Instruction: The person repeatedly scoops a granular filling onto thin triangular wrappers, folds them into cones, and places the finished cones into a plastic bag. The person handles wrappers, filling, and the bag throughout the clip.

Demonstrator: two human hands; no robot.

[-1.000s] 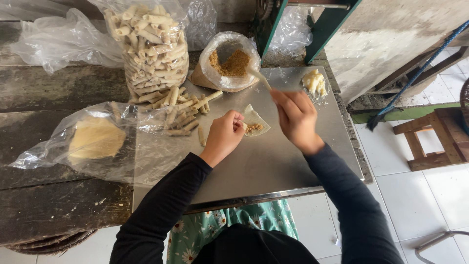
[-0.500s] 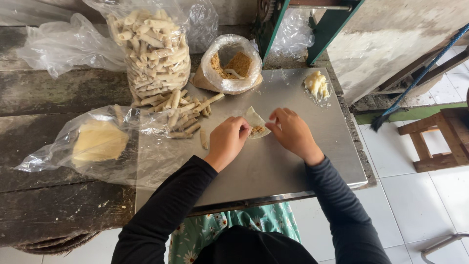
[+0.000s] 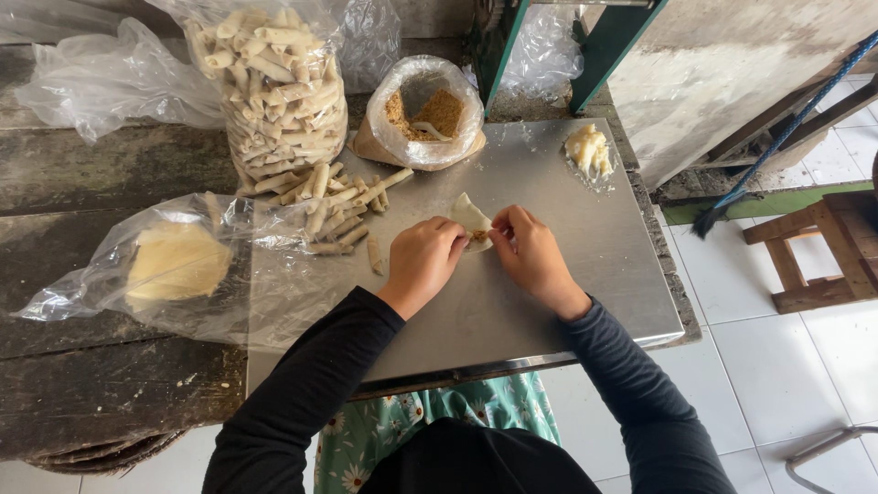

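Both black-sleeved forearms reach forward over the metal counter (image 3: 567,274), wrists low and knuckles up. The left hand (image 3: 422,261) and right hand (image 3: 530,256) meet at a thin pale wrapper (image 3: 470,218) lying on the counter, with brown filling showing at its near edge; the fingers of both are curled and pinched onto its folded edges. This looks like the folding step, and rolling it tight seems to call for even pressure. Beyond lie finished rolls (image 3: 343,206), a filling bag (image 3: 422,114) and a tall bag of rolls (image 3: 279,87).
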